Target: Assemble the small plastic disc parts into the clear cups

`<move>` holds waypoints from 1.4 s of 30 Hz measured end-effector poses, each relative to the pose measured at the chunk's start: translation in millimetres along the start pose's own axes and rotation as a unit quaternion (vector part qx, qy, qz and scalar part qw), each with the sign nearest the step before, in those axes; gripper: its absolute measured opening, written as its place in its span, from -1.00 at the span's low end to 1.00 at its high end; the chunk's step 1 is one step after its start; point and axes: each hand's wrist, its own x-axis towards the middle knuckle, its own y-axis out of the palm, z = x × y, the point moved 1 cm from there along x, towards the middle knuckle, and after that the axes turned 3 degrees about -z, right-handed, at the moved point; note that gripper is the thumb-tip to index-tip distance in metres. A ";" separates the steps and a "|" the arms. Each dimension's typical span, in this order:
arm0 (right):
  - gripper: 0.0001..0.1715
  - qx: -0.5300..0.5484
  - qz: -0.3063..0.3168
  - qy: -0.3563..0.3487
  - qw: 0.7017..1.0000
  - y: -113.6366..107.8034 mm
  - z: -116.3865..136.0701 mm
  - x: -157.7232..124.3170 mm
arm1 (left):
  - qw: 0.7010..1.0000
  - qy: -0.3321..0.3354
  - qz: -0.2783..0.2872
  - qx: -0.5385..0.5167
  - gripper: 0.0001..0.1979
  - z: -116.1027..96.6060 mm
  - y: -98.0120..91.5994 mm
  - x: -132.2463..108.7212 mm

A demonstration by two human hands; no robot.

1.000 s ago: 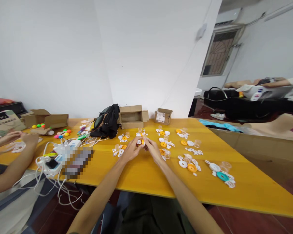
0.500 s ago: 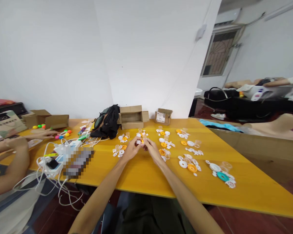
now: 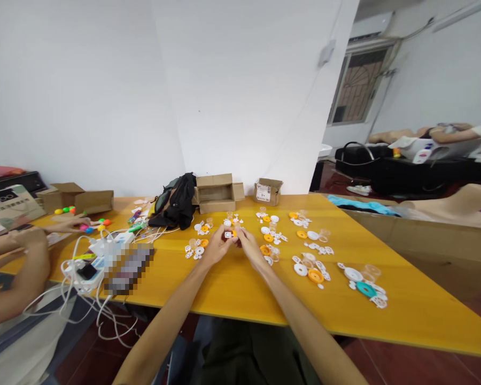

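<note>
My left hand (image 3: 217,246) and my right hand (image 3: 247,244) meet over the middle of the table, fingers closed and nearly touching. A small white plastic piece with dark holes or marks (image 3: 228,235) shows at my left fingertips. Against it, at my right fingertips, is a small orange plastic piece (image 3: 234,233); fingers partly hide both. Just beyond my hands lies a group of small white parts (image 3: 227,222). White and orange discs with clear cups lie left of my hands, including a white disc (image 3: 199,250), and to the right, including an orange disc (image 3: 265,250).
More part groups lie rightward, including a teal ring (image 3: 366,289) and a large orange ring (image 3: 316,276). Cardboard boxes (image 3: 215,206) and a black bag (image 3: 176,206) stand at the back. White cables and a power strip (image 3: 104,256) lie left, near another person's arm (image 3: 32,251).
My hands stay almost in place, still holding the small pieces together. At the left, the other person's hand has shifted slightly among the coloured balls.
</note>
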 end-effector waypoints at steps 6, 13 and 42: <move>-0.38 -0.014 0.006 -0.053 0.998 -0.3 -1.4 1.9 | 1.000 0.006 -0.016 -0.010 -0.77 -1.7 -0.6 1.0; -0.38 -0.147 -0.040 -0.065 0.986 -6.4 -3.9 1.8 | 0.998 0.033 0.042 -0.022 -0.74 -2.1 1.5 -1.7; -0.60 -0.013 0.023 0.149 0.989 -6.5 1.1 -5.6 | 0.988 0.090 0.122 0.036 -0.77 3.3 3.4 -8.3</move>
